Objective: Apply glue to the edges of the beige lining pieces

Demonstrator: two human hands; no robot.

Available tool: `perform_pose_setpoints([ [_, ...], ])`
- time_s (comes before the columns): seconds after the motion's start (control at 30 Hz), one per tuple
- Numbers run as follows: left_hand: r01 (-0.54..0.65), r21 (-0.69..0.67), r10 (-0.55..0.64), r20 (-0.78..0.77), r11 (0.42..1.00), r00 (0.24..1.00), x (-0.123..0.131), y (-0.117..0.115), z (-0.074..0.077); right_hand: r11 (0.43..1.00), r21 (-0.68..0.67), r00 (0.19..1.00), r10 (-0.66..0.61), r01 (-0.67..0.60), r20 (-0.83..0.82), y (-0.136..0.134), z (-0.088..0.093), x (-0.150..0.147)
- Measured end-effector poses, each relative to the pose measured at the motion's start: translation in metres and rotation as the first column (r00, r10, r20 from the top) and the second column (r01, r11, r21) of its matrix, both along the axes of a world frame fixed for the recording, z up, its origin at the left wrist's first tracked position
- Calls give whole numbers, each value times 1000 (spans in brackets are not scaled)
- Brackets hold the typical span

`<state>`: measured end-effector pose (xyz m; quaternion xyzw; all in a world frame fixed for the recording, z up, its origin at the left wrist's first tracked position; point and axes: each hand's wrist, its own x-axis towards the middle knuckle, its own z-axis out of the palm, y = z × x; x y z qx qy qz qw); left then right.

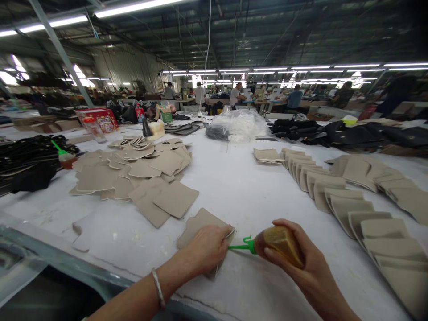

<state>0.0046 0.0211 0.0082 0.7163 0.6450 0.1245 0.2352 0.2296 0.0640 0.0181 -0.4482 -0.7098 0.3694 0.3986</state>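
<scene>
Beige cut pieces lie all over the white table [240,187]. On the left is a loose heap [140,174], with too many lying across each other to count, perhaps two dozen. On the right is an overlapped row [337,196] of about a dozen, with a second, shorter row [384,183] behind it and a small stack [267,155] at its far end.

A single piece [200,223] lies apart at the near edge, under the left hand [209,247]. The fingers are curled down over its right edge and pin it flat to the table. It looks thin, light and floppy, like a sheet that would bend if lifted by one corner. It is probably best held flat or pinched at an edge.

The right hand [301,263] is wrapped closed around one amber glue bottle [281,240], which lies nearly level. The bottle seems soft-walled and likely gives when squeezed, so the belly is the place to grip it. Its green nozzle [239,246] points at the edge of the single piece, just beside the left fingers.

A second bottle [63,156] with a green tip stands far left, which makes two bottles in view.
</scene>
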Motion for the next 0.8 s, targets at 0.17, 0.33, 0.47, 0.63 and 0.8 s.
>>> perform_pose_setpoints([
  [0.17,8,11,-8,6,1000,1000,-1,-1,-3,999,54,1000,-8,6,28,2,-3,4],
  [0.33,-3,9,3,-5,1000,1000,-1,-3,-4,986,-59,988,155,-155,3,-5,-9,9],
  [0.47,-4,3,4,-23,1000,1000,0,-4,-3,993,-83,996,80,-82,-26,-10,-6,7],
  [0.63,8,4,-8,-30,1000,1000,-1,-4,-5,983,-103,986,147,-155,-76,-17,-7,5],
  [0.8,9,7,-8,-70,1000,998,-1,-5,-5,989,-84,992,116,-120,-51,-21,-12,7],
])
